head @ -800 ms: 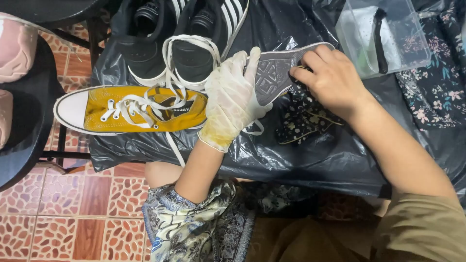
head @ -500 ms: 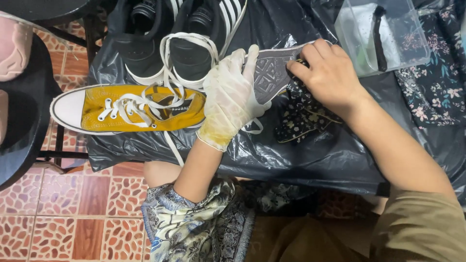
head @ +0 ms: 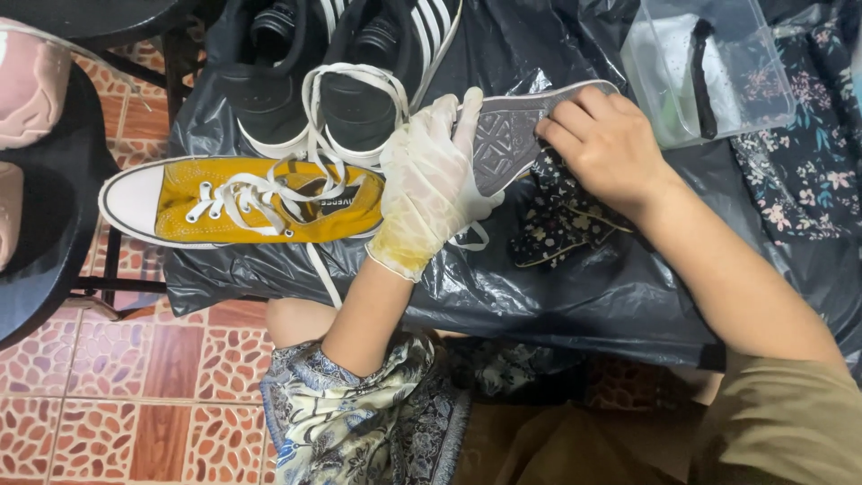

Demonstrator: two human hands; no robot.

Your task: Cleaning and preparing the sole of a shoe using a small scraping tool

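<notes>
Upturned sneaker (head: 512, 135): grey rubber sole facing up, diamond tread pattern, pale rim; lies tilted on a black plastic sheet (head: 557, 287) spread over the tabletop. Its upper is hidden.

Left hand (head: 431, 184), in a pale, yellow-stained glove, lies flat with fingers spread, pressing over the heel end of that sole and onto the heel of a yellow canvas sneaker (head: 242, 202) lying on its side just beside it. Not clenched; whether it grips anything I cannot tell.

Right hand (head: 606, 148), bare, fingers curled, touches the toe end of the grey sole from above; what it pinches, if anything, is hidden.

White laces (head: 314, 117) loop from the yellow sneaker up over a pair of black shoes with white stripes (head: 350, 72).

Clear plastic tub (head: 709, 63), upper right, rectangular. Dark floral cloth (head: 561, 216) lies below the right hand.
</notes>
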